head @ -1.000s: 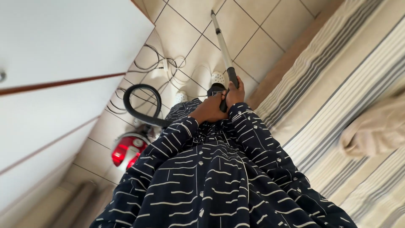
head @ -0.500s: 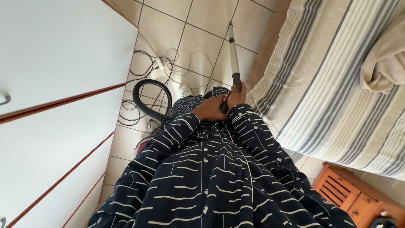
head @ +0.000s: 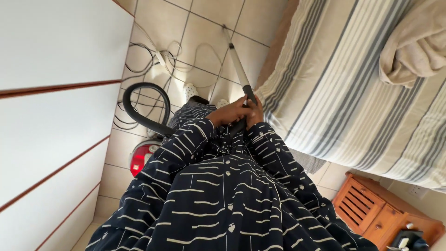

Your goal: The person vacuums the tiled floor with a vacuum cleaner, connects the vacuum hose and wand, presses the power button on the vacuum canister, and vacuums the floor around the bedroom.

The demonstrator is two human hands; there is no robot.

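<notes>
Grey wand [head: 238, 62], both hands on its grip.
We wrap left hand [head: 231, 114] and right hand [head: 255, 113] tight round it; black hose [head: 139, 118] trails to red vacuum [head: 141, 157] beside striped bed [head: 344, 88].

One view only, from the person's head, and it's pointing steeply down the front of the body. The dark patterned top [head: 223, 200] fills the lower middle, very near the lens, so we're looking along the chest and sleeves. Beyond them, both hands meet on the wand [head: 238, 65]: left hand [head: 230, 114], right hand [head: 255, 115], at arm's length. Past that, the tiled floor [head: 204, 23] runs to the top edge, the farthest thing in frame. The picture is tilted: white cabinet [head: 51, 93] down the left, striped bed [head: 344, 93] slanting across the right, wooden nightstand [head: 371, 207] in the bottom right corner.
</notes>
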